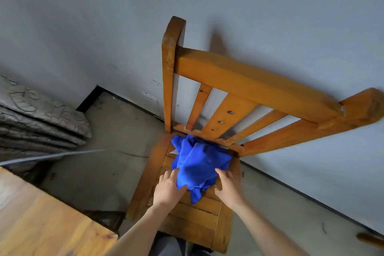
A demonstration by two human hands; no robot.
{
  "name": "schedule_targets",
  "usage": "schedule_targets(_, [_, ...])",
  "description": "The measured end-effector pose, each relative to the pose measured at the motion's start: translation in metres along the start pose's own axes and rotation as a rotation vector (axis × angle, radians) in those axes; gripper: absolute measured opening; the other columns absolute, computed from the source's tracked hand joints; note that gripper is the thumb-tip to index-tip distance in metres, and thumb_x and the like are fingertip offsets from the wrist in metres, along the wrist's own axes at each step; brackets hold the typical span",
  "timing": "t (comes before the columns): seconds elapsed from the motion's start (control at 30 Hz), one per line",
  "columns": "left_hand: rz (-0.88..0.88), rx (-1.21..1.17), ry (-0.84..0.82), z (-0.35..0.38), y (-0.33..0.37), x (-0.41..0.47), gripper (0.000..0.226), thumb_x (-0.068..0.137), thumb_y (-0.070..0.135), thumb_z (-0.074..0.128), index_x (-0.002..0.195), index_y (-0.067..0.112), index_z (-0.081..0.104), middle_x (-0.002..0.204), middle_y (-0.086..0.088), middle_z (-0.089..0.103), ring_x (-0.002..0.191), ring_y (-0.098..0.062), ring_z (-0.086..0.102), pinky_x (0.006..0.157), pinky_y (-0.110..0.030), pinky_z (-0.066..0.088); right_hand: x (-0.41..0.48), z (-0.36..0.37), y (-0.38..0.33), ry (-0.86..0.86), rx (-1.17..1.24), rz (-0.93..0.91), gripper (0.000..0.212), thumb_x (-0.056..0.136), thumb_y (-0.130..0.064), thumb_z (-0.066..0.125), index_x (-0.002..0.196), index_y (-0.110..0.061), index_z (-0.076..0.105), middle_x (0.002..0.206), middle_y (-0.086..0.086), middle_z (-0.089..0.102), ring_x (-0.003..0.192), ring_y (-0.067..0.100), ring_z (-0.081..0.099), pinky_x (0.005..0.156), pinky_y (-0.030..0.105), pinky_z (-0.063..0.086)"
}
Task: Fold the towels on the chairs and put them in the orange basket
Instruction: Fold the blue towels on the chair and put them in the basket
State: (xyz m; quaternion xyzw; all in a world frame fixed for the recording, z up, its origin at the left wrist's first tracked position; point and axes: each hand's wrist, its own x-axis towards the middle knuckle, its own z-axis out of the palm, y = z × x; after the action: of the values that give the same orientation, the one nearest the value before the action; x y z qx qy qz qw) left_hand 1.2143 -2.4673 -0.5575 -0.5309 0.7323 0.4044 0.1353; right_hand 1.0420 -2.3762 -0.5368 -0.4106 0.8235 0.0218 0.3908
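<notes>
While the blue towel (199, 162) lies crumpled on the chair (197, 220) seat, nothing is folded yet. Its 8 o'clock edge is touched by the left hand (169, 188), its 4 o'clock edge by the right hand (228, 188), fingers spread; basket not seen.

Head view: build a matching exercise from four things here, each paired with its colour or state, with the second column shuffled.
Things:
1. towel
2. chair
3. table
4. stacked pads

Colour or state:
A. grey, patterned
B. blue, crumpled
C. pale wood, flat top
D. orange-brown wood, slatted back

Pairs: 1-B, 2-D, 3-C, 4-A
</notes>
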Motion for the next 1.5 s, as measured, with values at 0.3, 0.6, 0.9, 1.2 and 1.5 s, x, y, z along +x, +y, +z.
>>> schedule_targets(0.3, [0.084,0.152,-0.092,0.041,0.01,0.054,0.091,0.083,0.048,0.058,0.149,0.022,0.0,0.15,0.003,0.025,0.138,-0.021,0.024,0.106,-0.034,0.03,0.044,0.024,-0.006,0.038,0.232,0.144,0.075,0.083,-0.022,0.066,0.145,-0.02,0.025,0.142,0.001,0.04,0.13,0.017,0.038,0.093,0.01,0.031])
schedule_targets(0.6, [0.275,0.03,-0.117,0.015,0.017,0.053,0.016,0.084,0.022,0.051,0.094,0.011,0.055,0.095,-0.009,0.063,0.089,-0.028,0.056,0.07,-0.035,0.042,0.035,0.036,-0.013,-0.002,0.485,0.104,0.076,0.08,-0.005,0.065,0.143,-0.02,0.027,0.136,-0.003,0.043,0.121,0.011,0.044,0.088,0.013,0.035])
schedule_targets(0.9, [0.577,-0.133,-0.028,-0.053,0.043,-0.021,0.052,0.066,0.045,0.034,0.082,0.005,0.063,0.071,-0.006,0.06,0.067,-0.012,0.046,0.052,-0.015,0.03,-0.002,0.007,-0.016,0.121,0.432,0.032,0.019,0.079,-0.023,0.064,0.098,-0.022,0.065,0.103,-0.006,0.049,0.098,0.008,0.046,0.079,0.017,0.034])
schedule_targets(1.2, [0.59,-0.389,0.16,-0.133,0.094,-0.109,0.018,0.082,0.001,0.06,0.091,0.015,0.065,0.074,0.021,0.062,0.075,0.013,0.058,0.066,-0.004,0.042,-0.076,-0.056,-0.007,0.248,0.533,-0.021,0.023,0.083,-0.005,0.06,0.069,-0.021,0.05,0.069,-0.004,0.055,0.071,0.017,0.054,0.059,0.019,0.038])
schedule_targets(1.5, [0.678,-0.378,0.436,-0.193,0.123,-0.186,0.027,0.086,0.004,0.057,0.086,0.031,0.059,0.081,0.014,0.065,0.078,-0.002,0.062,0.068,-0.013,0.049,-0.149,-0.148,0.0,0.457,0.595,-0.173,0.01,0.087,-0.006,0.059,0.09,-0.015,0.055,0.083,-0.005,0.056,0.08,0.009,0.055,0.06,0.01,0.037])
